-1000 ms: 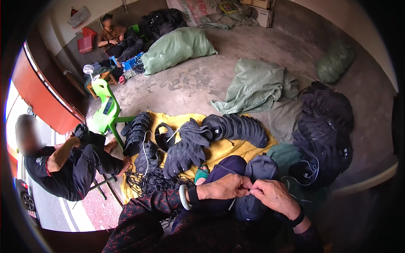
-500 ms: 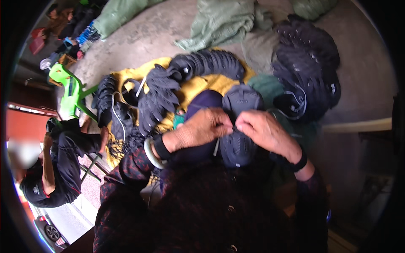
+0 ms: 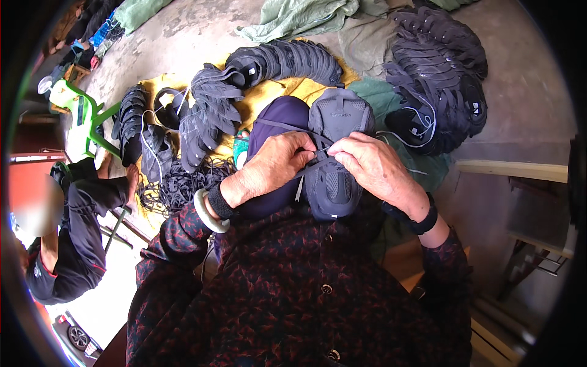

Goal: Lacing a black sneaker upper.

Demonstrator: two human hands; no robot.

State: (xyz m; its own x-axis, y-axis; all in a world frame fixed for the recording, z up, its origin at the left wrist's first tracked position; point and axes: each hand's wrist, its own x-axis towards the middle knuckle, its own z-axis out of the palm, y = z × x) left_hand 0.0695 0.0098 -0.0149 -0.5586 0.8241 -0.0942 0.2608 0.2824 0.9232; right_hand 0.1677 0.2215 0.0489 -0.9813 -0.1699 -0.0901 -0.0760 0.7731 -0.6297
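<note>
A dark grey shoe upper [image 3: 341,119] lies lengthwise over my lap, beside my dark purple trouser knee [image 3: 280,113]. Its mesh toe points toward me. A dark shoelace [image 3: 321,148] crosses the middle of the upper. My left hand [image 3: 275,162] pinches the lace at the upper's left edge, between thumb and forefinger. On the other side my right hand [image 3: 376,168] is closed with its fingertips on the lace too, close to the left fingertips. The fingers hide part of the lacing.
Rows of stacked shoe uppers [image 3: 284,61] lie on a yellow cloth [image 3: 263,101], with more uppers [image 3: 437,73] at the right. Tangled dark laces [image 3: 189,186] lie at the left. Another person [image 3: 79,226] sits beyond them near a green chair [image 3: 79,113]. Green sacks [image 3: 299,18] lie behind.
The view has shifted, so the scene sits higher and slightly left. My hands stay over the upper's middle, and a lace now shows stretched from its left side across my knee.
</note>
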